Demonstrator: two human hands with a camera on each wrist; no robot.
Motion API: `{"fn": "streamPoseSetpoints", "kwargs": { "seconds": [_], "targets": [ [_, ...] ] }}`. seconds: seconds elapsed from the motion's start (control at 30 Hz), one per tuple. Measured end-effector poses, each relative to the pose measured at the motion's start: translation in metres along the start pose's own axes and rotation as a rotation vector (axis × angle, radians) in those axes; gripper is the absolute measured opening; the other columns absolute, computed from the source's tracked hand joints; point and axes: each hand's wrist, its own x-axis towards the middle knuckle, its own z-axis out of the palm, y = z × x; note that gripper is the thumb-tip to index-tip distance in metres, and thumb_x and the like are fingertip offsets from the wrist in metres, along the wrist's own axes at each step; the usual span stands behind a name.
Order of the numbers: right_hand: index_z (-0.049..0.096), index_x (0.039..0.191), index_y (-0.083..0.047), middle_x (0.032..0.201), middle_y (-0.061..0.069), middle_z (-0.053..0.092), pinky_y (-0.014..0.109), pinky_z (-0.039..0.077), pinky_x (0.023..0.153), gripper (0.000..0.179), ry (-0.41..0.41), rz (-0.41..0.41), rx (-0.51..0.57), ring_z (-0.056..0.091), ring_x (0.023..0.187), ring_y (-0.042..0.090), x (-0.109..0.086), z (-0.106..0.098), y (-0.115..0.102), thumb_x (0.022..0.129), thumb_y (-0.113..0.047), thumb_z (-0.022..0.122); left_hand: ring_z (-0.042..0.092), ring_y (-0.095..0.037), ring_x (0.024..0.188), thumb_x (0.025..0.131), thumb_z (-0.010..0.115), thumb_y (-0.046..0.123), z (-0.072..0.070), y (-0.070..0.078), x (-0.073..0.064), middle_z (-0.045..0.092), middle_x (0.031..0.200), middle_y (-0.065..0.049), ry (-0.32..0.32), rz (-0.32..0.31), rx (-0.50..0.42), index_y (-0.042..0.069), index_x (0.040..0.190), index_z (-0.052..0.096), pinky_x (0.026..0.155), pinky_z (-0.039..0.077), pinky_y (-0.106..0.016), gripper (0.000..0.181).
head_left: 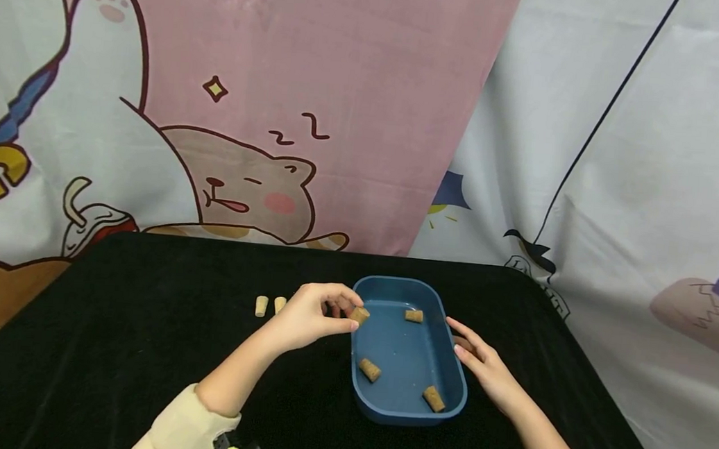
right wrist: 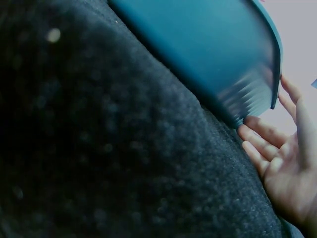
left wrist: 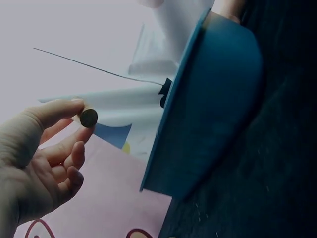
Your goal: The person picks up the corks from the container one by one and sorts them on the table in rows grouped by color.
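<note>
My left hand (head_left: 310, 316) pinches a cork (head_left: 359, 315) between thumb and fingertips at the left rim of a blue plastic tub (head_left: 405, 417). In the left wrist view the dark round end of that cork (left wrist: 88, 118) faces the camera, and the other fingers curl loosely below. On the tub's floor lie three more corks, one near the far end (head_left: 413, 316), one at the near left (head_left: 370, 370) and one at the near right (head_left: 433, 399). My right hand (head_left: 486, 367) rests its extended, relaxed fingers (right wrist: 265, 131) against the tub's right outer side.
Two pale corks stand on the black cloth left of the tub, one in full view (head_left: 261, 306) and one (head_left: 280, 304) beside my left hand. The black-covered table (head_left: 138, 348) reaches back to a printed curtain (head_left: 373, 114).
</note>
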Motion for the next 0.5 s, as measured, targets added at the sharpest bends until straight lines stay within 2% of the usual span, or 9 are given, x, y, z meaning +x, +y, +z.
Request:
{"fn": "streamPoseSetpoints", "kwargs": {
  "seconds": [0.2,0.3,0.5],
  "targets": [
    [0.027,0.151,-0.015,0.139,0.030,0.041,0.051,0.048,0.088,0.050,0.004,-0.001,-0.002,0.049,0.118,0.045,0.001,0.000,0.001,0.103,-0.021,0.041,0.056,-0.018,0.073,0.082,0.076,0.014,-0.007,-0.010,-0.009,0.066,0.083,0.003,0.111,-0.083,0.009,0.012,0.103,0.068,0.061,0.046,-0.030,0.022],
    [0.027,0.151,-0.014,0.139,0.030,0.041,0.050,0.048,0.088,0.050,0.001,0.003,0.001,0.049,0.118,0.045,0.000,0.000,0.000,0.104,-0.021,0.041,0.055,-0.018,0.072,0.082,0.076,0.014,-0.009,-0.016,-0.014,0.066,0.082,0.003,0.130,-0.108,0.026,0.012,0.102,0.068,0.062,0.046,-0.030,0.022],
    [0.027,0.151,-0.014,0.139,0.030,0.041,0.050,0.048,0.088,0.050,0.006,0.016,0.007,0.049,0.118,0.045,0.000,0.000,-0.001,0.103,-0.021,0.042,0.057,-0.017,0.073,0.082,0.077,0.015,-0.008,-0.028,-0.024,0.066,0.081,0.004,0.129,-0.138,0.041,0.012,0.100,0.067,0.063,0.049,-0.031,0.021]
  ]
}}
